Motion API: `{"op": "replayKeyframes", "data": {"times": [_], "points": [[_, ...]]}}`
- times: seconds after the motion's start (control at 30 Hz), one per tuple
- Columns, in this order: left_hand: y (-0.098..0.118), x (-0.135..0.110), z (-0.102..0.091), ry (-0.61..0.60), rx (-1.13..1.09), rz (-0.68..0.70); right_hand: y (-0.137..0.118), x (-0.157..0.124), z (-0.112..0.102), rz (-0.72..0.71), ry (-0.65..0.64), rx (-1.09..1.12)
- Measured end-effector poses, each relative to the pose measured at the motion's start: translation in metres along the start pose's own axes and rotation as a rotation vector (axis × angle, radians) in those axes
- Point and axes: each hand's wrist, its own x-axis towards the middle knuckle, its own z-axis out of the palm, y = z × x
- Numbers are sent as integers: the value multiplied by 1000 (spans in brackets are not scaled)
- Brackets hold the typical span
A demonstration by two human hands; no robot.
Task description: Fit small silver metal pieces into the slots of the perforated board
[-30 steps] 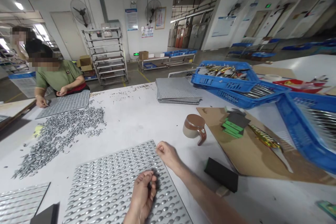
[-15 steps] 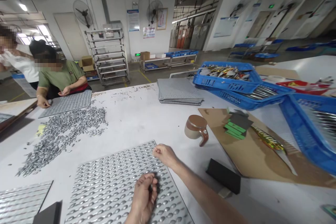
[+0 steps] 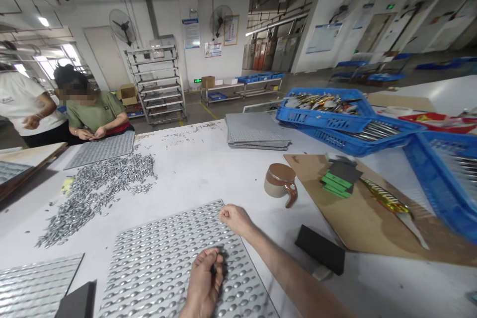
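While the dimpled tray (image 3: 164, 263) at the surface's near edge looks nearly filled, left hand (image 3: 204, 280) pinches small metal pieces over its near rows; right hand (image 3: 233, 218), loosely fisted, touches its far corner. Loose pile (image 3: 93, 191) remains.

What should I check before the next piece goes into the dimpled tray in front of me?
1. Dimpled tray lying flat on the white table: ok.
2. Left hand over the tray's near edge, fingers pinched on something small and dark: ok, though the piece itself is too small to identify.
3. Right hand closed at the tray's far right corner; whether it holds a piece: cannot tell.
4. Which dimples are filled: cannot tell, the shine hides it.
5. Loose metal pieces heaped far to the left, apart from both hands: not ok for a quick pick.
6. Brown mug and black block clear of the tray: ok.
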Motion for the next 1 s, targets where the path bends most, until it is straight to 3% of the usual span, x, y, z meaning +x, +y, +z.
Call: {"op": "replayKeyframes", "data": {"times": [0.13,0.23,0.4,0.5,0.6,0.8,0.93,1.0], "points": [[-1,-5,2,1,-45,0,-8,-7,-9,-16,32,37],[1,-9,5,-16,-89,-36,-24,-36,-20,-64,59,83],[-2,-14,9,-68,-194,-128,-51,-114,-25,-397,-170,53],[-12,-15,9,-94,-212,-198,-51,-143,-20,-388,-213,-51],[-20,-17,7,-100,-194,-217,-47,-151,-20,-331,-176,-20],[-24,-22,0,-165,-98,-107,-52,-150,-23,-180,-74,124],[-24,-22,-7,-311,41,-43,-53,-149,-24,-213,-90,93],[-25,-22,-8,-322,56,-46,-51,-149,-23,-242,-89,124]]}}
